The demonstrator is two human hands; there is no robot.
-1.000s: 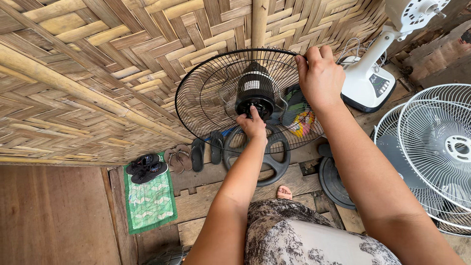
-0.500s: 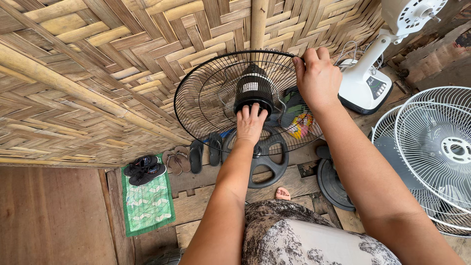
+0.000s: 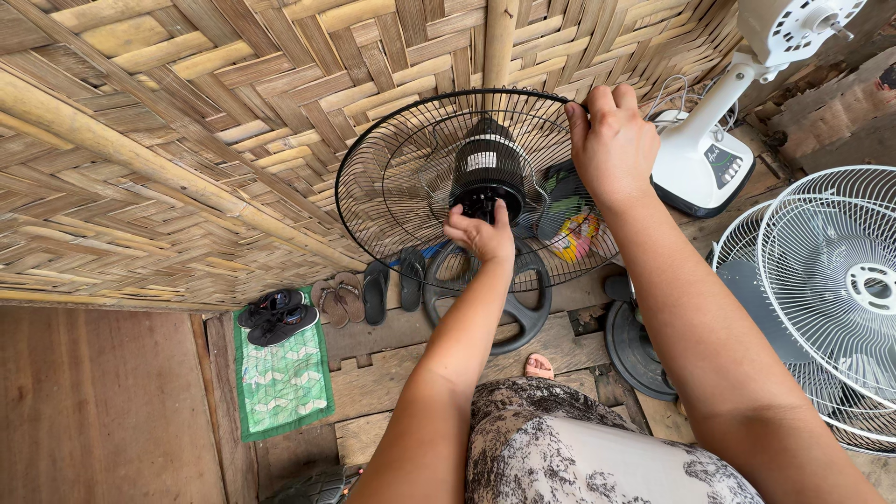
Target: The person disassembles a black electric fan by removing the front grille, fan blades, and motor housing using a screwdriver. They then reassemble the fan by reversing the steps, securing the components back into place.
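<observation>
Centre frame, the round black wire fan guard (image 3: 411, 187) stands against the woven bamboo wall (image 3: 187, 140). Right hand (image 3: 611, 145) clamps fingers around its upper-right rim; left hand (image 3: 481, 233) pinches fingertips on the black motor hub (image 3: 487, 168).

Wall of woven split-bamboo strips (image 3: 187, 140), braced by round bamboo poles (image 3: 121, 140). Floor of worn brown wooden planks (image 3: 103, 411). A green patterned mat (image 3: 285, 383) lay by the wall, black shoes (image 3: 275, 315) on its far end, dark sandals (image 3: 359, 294) just beside. Even daylight.
</observation>
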